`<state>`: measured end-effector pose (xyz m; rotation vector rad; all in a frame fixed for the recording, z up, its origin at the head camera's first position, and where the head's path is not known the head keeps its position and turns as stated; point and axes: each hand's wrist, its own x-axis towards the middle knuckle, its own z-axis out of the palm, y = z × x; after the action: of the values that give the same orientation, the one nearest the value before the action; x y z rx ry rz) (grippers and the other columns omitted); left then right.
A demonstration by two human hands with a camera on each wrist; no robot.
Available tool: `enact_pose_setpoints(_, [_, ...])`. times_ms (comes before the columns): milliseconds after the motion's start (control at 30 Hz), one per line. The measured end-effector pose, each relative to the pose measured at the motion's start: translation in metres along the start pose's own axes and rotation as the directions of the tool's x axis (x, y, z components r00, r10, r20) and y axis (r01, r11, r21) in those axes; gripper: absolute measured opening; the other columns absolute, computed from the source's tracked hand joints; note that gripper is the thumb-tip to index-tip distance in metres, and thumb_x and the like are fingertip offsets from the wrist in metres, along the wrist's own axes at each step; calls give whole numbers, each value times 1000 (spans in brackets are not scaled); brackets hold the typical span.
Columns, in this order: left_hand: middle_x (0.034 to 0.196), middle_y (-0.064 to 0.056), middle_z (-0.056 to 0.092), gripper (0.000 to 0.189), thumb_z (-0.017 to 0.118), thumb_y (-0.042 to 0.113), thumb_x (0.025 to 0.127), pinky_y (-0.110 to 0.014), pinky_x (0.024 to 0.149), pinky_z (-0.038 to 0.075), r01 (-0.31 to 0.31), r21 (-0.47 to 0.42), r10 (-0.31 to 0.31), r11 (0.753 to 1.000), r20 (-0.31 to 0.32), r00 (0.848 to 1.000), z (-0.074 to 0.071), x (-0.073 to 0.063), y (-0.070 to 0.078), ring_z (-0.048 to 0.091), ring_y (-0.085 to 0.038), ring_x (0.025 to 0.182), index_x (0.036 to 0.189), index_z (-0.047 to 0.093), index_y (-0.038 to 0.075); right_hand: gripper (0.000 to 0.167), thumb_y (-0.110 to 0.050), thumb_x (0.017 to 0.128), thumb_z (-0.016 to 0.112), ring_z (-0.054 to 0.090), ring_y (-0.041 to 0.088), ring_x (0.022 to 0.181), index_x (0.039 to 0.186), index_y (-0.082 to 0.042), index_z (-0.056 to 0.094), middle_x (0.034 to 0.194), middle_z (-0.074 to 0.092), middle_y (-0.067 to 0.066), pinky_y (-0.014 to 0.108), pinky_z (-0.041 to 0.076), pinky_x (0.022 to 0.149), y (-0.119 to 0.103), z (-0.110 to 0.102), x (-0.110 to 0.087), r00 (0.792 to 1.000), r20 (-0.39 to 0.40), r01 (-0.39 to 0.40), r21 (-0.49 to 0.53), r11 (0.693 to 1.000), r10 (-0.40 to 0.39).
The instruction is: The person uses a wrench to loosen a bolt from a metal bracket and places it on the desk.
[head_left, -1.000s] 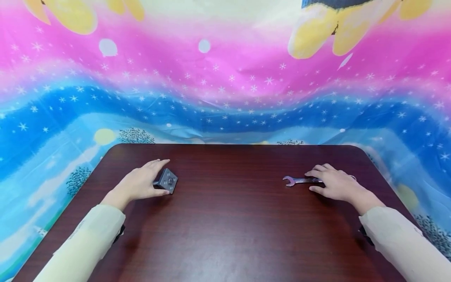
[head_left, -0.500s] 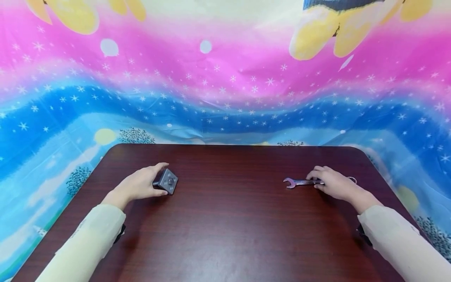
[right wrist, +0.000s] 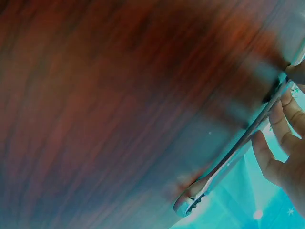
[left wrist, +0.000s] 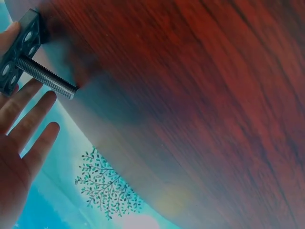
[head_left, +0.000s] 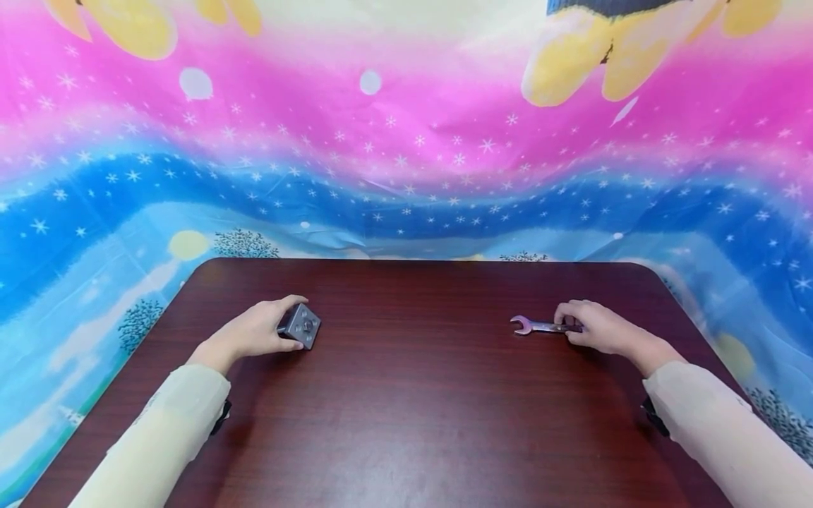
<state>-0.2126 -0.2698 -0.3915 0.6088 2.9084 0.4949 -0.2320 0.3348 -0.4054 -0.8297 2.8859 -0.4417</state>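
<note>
My left hand [head_left: 257, 329] pinches a dark square metal plate [head_left: 306, 326] by its edges, thumb on the near edge and a finger on the far one. In the left wrist view, a threaded rod [left wrist: 50, 79] sticks out from the plate's underside, which has several holes; the other fingers spread beside it. At the right, my right hand [head_left: 598, 327] pinches a silver wrench [head_left: 538, 326] by its shank between thumb and fingers. Its open-ended head points left. In the right wrist view, the shank [right wrist: 238, 144] runs diagonally, its ring end at the lower left.
Both things are over a dark red-brown wooden table [head_left: 406, 395] with rounded far corners. Behind it and along its sides hangs a pink and blue cloth [head_left: 406, 169] printed with snowflakes.
My right hand's fingers have closed from above onto the wrench's shank. The left hand's thumb and finger have drawn in on the plate, which is almost unmoved.
</note>
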Motion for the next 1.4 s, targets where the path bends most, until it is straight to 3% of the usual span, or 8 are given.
enact_pose_setpoints(133, [123,-19,63,77,82,27,81,-51,91,56,9,-58,-7,998,24,1000,1,1,-2,62,-28,103,143,43,5,24,5,83,67,47,12,72,94,-15,60,80,51,-4,23,38,61,2,2,-1,1000,2,-2,79,997,1])
enact_pose_setpoints(400, [121,-19,63,71,83,23,81,-49,90,57,11,-131,-8,991,27,1000,2,1,-1,62,-28,102,137,45,4,25,7,84,66,45,12,73,95,-15,58,82,51,-2,23,38,62,4,3,-5,1000,15,10,174,985,-12])
enact_pose_setpoints(733, [114,-16,66,69,85,22,79,-43,84,58,-20,-137,22,990,18,1000,2,0,6,64,-23,95,133,49,1,25,3,82,68,43,4,67,96,-16,59,75,49,-5,22,37,60,1,2,-5,1000,4,-14,110,994,14])
enact_pose_setpoints(967, [114,-15,67,69,86,26,78,-42,84,58,-16,-129,18,992,17,1000,2,0,11,64,-22,96,133,50,2,25,-4,87,66,39,5,62,107,-18,63,71,47,-6,23,32,56,-6,2,-4,999,29,-22,23,1000,21])
enact_pose_setpoints(1400, [114,-15,69,69,85,25,78,-44,86,57,-54,-149,54,987,-3,999,2,-1,25,66,-23,99,132,51,2,34,-4,85,68,40,4,58,119,-2,68,70,52,-5,21,35,54,-5,2,-8,997,5,-82,90,993,82])
